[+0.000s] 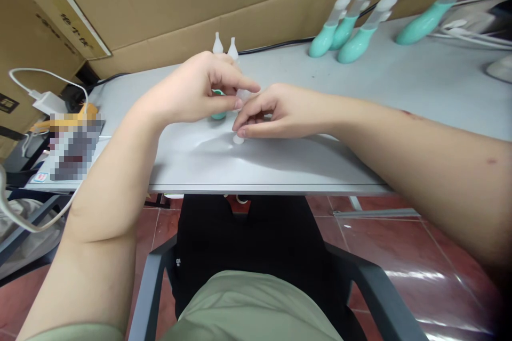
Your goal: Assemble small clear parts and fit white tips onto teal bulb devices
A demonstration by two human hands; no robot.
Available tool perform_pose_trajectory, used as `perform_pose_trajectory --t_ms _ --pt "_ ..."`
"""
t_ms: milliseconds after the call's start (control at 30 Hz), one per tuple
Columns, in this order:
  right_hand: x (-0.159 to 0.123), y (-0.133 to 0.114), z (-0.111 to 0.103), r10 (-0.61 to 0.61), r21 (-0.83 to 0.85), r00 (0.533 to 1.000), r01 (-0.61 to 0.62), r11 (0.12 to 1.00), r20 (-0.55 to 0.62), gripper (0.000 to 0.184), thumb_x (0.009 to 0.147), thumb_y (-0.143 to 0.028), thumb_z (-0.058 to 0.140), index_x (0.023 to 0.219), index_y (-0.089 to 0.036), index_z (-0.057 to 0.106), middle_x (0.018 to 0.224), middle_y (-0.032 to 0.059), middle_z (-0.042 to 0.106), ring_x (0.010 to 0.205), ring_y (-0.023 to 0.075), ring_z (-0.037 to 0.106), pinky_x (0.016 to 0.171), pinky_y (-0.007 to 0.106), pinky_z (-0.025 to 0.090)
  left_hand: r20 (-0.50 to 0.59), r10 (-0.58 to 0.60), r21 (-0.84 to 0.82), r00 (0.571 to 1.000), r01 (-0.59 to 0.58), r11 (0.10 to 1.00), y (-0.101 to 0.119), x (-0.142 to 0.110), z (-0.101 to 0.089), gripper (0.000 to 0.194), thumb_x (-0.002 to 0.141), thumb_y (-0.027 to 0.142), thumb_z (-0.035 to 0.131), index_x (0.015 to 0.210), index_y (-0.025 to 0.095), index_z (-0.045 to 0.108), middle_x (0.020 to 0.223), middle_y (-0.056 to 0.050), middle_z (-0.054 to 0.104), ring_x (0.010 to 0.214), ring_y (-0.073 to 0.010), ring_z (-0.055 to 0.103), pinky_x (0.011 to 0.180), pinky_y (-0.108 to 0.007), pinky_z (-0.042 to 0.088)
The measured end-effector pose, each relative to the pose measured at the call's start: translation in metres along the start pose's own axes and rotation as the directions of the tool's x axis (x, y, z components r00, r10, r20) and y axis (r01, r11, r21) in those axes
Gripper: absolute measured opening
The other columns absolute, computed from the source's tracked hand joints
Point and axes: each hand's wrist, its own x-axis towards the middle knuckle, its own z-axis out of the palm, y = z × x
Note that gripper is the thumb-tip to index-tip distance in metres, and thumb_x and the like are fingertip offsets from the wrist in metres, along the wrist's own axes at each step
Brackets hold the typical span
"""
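Two nasal aspirators stand behind my left hand (204,85), which hides most of them. Their white tips (217,42) show above it, and a teal bulb (218,112) below. My left thumb and index finger curve around a pale translucent part (243,94); its kind is hard to make out, and the other fingers are tucked away. Close beside it, my right hand (276,114) reaches down to the tabletop. Its thumb and bent fingers pinch at a small white round piece (239,139) at table height.
Several teal nasal aspirators (358,42) stand at the back right, near white cables and a black cord along the cardboard wall (160,10). At the left are a blurred-out flat object (78,152), a yellow item and a white charger (50,104). The grey table's front edge (260,188) faces me.
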Motion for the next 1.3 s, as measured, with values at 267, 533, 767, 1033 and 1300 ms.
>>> perform_pose_trajectory --t_ms 267,533,767,1033,1300 --pt "0.004 0.006 0.006 0.021 0.105 0.938 0.017 0.994 -0.347 0.045 0.109 -0.047 0.108 0.082 -0.022 0.082 0.074 0.0008 0.063 0.07 0.0156 0.047 0.068 0.039 0.035 -0.072 0.009 -0.199 0.997 -0.023 0.98 -0.001 0.001 0.01 0.02 0.106 0.041 0.099 0.115 0.025 0.093 0.117 -0.011 0.095 0.107 -0.0285 0.092 0.092 -0.042 0.074" --pt "0.015 0.007 0.011 0.088 0.405 0.848 0.156 0.901 -0.522 0.055 0.093 -0.034 0.127 0.103 -0.026 0.073 0.096 0.0013 0.081 0.086 0.0196 0.076 0.08 0.039 0.064 -0.193 -0.029 -0.208 0.981 -0.012 0.978 -0.006 0.007 0.021 0.019 0.104 0.017 0.085 0.121 0.021 0.091 0.129 -0.009 0.094 0.101 -0.0236 0.093 0.08 -0.032 0.068" --pt "0.019 0.008 0.015 0.248 0.573 0.807 0.133 0.809 -0.537 0.059 0.083 -0.035 0.131 0.101 -0.026 0.077 0.102 0.0038 0.084 0.093 0.0222 0.082 0.089 0.043 0.075 -0.258 -0.092 -0.171 0.962 0.049 0.984 0.0 0.014 0.034 0.021 0.107 0.01 0.077 0.123 0.017 0.088 0.133 -0.011 0.092 0.109 -0.0249 0.092 0.09 -0.037 0.073" --pt "0.02 0.009 0.013 0.212 0.561 0.763 0.229 0.796 -0.611 0.056 0.073 -0.037 0.134 0.094 -0.027 0.083 0.091 0.0036 0.082 0.091 0.024 0.08 0.089 0.043 0.07 -0.317 -0.107 -0.24 0.942 0.029 0.97 0.003 0.014 0.034 0.011 0.104 0.016 0.087 0.113 0.023 0.086 0.132 -0.009 0.093 0.122 -0.0276 0.088 0.096 -0.041 0.078" --pt "0.021 0.01 0.013 0.207 0.539 0.758 0.218 0.814 -0.618 0.039 0.086 -0.038 0.128 0.089 -0.03 0.09 0.09 0.0034 0.082 0.087 0.0238 0.076 0.093 0.046 0.07 -0.303 -0.175 -0.292 0.937 0.083 0.953 -0.002 0.017 0.04 0.042 0.103 0.006 0.079 0.142 0.021 0.086 0.139 -0.012 0.094 0.131 -0.0298 0.094 0.119 -0.049 0.079"
